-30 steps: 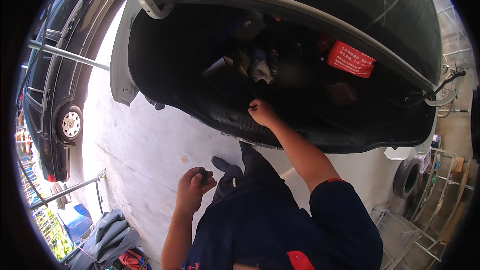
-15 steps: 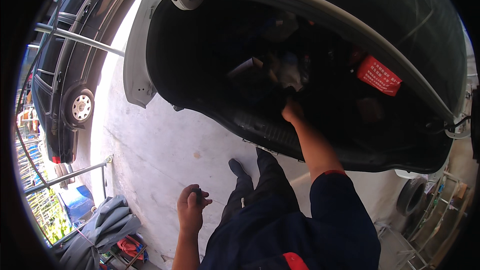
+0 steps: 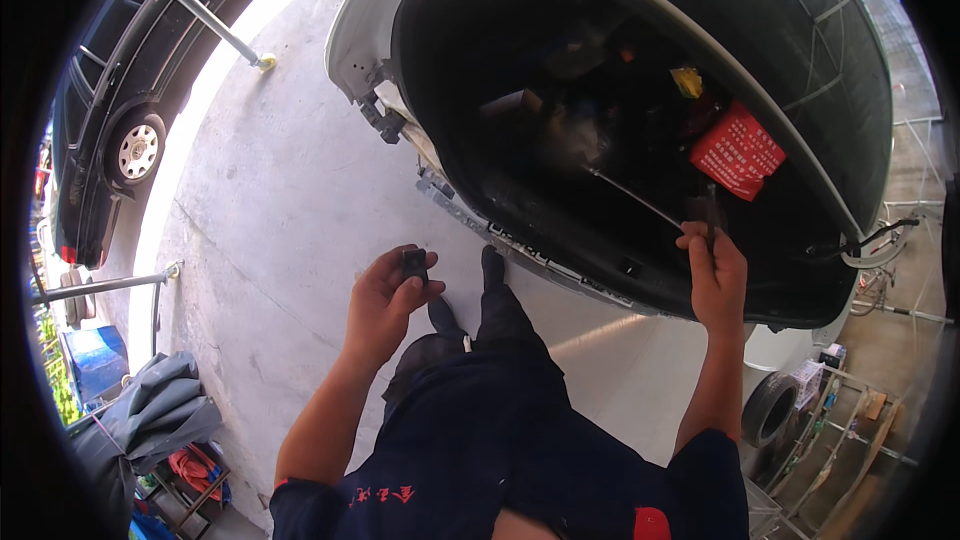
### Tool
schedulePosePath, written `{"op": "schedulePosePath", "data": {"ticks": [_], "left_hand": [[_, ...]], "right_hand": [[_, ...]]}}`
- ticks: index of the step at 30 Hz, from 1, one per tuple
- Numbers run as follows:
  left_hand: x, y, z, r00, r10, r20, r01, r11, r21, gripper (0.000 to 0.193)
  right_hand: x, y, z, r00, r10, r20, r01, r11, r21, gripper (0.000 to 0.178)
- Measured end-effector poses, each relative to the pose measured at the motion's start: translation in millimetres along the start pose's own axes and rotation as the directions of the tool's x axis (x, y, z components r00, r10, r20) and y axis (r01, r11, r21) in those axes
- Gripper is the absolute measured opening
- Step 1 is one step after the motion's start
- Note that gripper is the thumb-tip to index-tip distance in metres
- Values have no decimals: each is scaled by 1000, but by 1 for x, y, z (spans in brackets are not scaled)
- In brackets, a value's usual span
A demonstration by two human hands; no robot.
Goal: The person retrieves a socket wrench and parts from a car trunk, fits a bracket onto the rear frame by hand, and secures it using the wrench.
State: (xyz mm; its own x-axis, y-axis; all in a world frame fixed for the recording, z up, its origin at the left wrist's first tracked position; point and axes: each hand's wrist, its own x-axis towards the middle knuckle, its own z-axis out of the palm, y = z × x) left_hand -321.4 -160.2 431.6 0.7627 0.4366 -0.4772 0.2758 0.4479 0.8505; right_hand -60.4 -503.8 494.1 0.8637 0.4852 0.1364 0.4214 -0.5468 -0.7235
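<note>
I stand at the open trunk (image 3: 520, 230) of a white car, its lid raised above. My left hand (image 3: 385, 300) is held in front of my body and pinches a small black square part (image 3: 414, 262) between thumb and fingers. My right hand (image 3: 715, 275) reaches to the trunk's right side and grips the end of a thin dark rod (image 3: 640, 200) that slants up into the trunk. A red tag (image 3: 738, 152) and a yellow scrap (image 3: 687, 81) hang inside the dark trunk, just above my right hand.
A black car (image 3: 120, 130) is parked at the left on the concrete. Metal posts (image 3: 205, 15) stand beside it. A grey cloth and a blue bin (image 3: 100, 360) lie at the lower left. A tyre (image 3: 770, 405) and a wire rack (image 3: 840, 420) stand at the lower right.
My view has shifted left, so the trunk sits further right. My right hand moved from the trunk's middle to its right side and took the rod. My left hand rose with the black part.
</note>
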Motion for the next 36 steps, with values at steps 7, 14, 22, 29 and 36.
{"op": "schedulePosePath", "data": {"ticks": [7, 14, 22, 29, 36], "left_hand": [[-19, 16, -15, 991, 80, 104, -85, 996, 40, 44], [-21, 26, -25, 980, 155, 125, -174, 972, 156, 41], [8, 50, -15, 975, 217, 44, -221, 942, 254, 39], [39, 65, 0, 942, 336, -3, -298, 839, 455, 35], [96, 104, 0, 808, 578, 115, -439, 461, 771, 46]], "right_hand": [[-107, -132, -23, 1000, 12, 15, -17, 902, 431, 23], [-120, -165, -4, 993, -106, 56, 71, 896, 439, 26], [-64, -156, 2, 971, -219, 99, 166, 909, 381, 21], [3, -147, -6, 826, -527, 200, 443, 827, 346, 14], [47, -125, 22, 925, -353, 143, 232, 820, 523, 24]]}}
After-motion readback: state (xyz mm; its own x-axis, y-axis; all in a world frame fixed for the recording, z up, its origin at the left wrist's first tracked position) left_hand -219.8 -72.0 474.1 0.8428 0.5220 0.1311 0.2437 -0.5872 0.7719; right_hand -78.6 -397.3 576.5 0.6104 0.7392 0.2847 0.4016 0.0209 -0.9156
